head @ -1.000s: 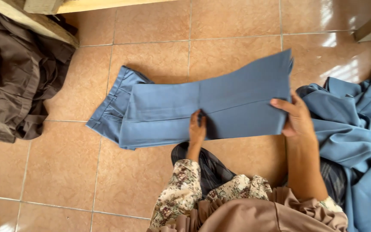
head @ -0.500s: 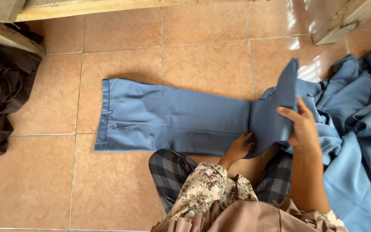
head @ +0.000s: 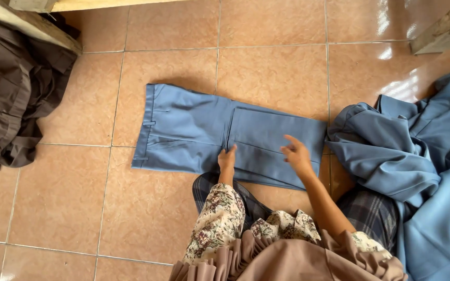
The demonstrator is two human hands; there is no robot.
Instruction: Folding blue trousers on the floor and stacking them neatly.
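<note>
The tiled floor (head: 58,198), made of large orange-brown squares with pale joints, fills the view and carries everything else. On it, about the middle, lie the folded blue trousers (head: 194,130), the landmark for the rest: waistband end to the left, the legs doubled back so that an upper layer covers their right half. Just right of the trousers, and touching their right edge, a heap of blue cloth (head: 423,156) in the same colour lies crumpled and runs down to the lower right corner. Well to the left of the trousers a pile of dark brown cloth (head: 11,99) sits rumpled under a pale wooden beam (head: 32,28) that slants across the upper left corner. Far up and to the right of the trousers the end of a second wooden plank (head: 444,31) rests on the shiny tiles. Nothing lies on the trousers but the hands. The left hand (head: 227,158) presses flat at the near edge, right by the fold line, fingers together and gripping nothing. The right hand (head: 297,153) rests on the doubled layer to the right of it, fingers spread and loosely bent, forefinger stretched forward, also clamped on nothing. No package, label or sign shows.
</note>
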